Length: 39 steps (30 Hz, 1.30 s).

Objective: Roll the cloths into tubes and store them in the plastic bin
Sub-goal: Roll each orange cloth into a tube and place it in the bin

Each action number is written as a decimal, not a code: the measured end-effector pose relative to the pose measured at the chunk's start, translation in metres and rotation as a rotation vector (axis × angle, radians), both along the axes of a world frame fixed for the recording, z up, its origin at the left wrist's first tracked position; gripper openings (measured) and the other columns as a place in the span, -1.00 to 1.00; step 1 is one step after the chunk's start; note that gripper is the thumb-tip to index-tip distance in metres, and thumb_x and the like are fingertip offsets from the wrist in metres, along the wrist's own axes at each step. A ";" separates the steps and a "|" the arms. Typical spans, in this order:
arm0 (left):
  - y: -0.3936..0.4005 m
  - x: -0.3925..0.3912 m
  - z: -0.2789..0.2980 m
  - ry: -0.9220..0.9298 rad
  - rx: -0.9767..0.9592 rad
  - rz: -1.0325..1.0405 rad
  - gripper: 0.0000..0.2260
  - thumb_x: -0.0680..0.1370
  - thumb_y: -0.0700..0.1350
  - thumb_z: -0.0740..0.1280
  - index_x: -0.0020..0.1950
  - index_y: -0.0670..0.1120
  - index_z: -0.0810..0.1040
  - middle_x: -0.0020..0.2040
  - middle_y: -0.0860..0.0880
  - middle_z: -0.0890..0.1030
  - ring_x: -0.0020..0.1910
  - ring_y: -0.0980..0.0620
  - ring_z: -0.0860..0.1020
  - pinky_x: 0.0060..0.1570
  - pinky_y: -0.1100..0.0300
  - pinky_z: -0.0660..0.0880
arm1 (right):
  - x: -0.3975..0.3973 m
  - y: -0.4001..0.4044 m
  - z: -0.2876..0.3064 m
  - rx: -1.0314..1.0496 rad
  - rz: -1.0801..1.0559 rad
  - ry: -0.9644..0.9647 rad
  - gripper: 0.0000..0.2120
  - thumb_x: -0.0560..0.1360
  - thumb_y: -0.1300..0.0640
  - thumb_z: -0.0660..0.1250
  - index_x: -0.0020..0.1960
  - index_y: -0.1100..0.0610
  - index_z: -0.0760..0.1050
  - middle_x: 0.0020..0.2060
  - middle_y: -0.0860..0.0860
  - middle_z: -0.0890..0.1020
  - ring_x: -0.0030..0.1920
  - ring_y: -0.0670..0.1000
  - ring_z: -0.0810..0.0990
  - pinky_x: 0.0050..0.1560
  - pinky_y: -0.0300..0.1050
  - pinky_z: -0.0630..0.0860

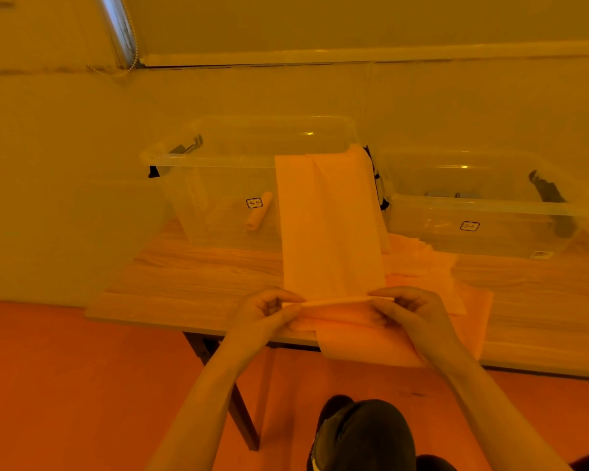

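Both hands' fingers (pixel 288 312) pinch the cloth's (pixel 330 232) near folded edge.

Two bare forearms, no sleeves in view. Left hand (pixel 264 312) and right hand (pixel 410 312) ungloved, no rings or watch. Dark garment (pixel 364 436) at bottom edge, type unclear.

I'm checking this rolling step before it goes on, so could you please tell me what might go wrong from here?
1. The cloth has its far end draped over the rim of the left bin; rolling could drag that end off or tug the bin.
2. The left hand and right hand pinch only a thin first fold, so the tube may start loose or skewed.
3. The spare cloths underneath could get caught in the roll.
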State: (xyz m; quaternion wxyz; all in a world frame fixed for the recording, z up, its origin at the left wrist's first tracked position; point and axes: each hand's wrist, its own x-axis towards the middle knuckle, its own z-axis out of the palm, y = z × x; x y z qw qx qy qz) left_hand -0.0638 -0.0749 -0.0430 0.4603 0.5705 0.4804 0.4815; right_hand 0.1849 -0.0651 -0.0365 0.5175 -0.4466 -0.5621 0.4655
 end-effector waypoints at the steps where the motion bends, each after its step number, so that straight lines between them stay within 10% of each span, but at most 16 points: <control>1: 0.000 0.001 0.001 -0.008 0.010 0.000 -0.93 0.50 -0.20 0.37 -0.07 -0.15 0.64 -0.29 0.00 0.63 -0.30 0.08 0.58 -0.27 0.31 0.49 | 0.000 0.000 0.000 0.006 -0.004 -0.008 -0.86 0.43 0.31 0.39 -0.13 0.11 0.67 -0.35 0.12 0.68 -0.34 -0.01 0.62 -0.30 -0.25 0.54; 39: -0.003 0.003 0.005 0.096 0.021 -0.028 -0.91 0.54 -0.07 0.31 -0.03 -0.05 0.57 -0.41 -0.02 0.58 -0.46 0.06 0.52 -0.46 0.28 0.39 | -0.004 0.000 -0.003 0.029 0.008 -0.018 -0.93 0.45 0.29 0.36 -0.18 0.22 0.61 -0.46 0.08 0.60 -0.47 -0.02 0.52 -0.44 -0.23 0.46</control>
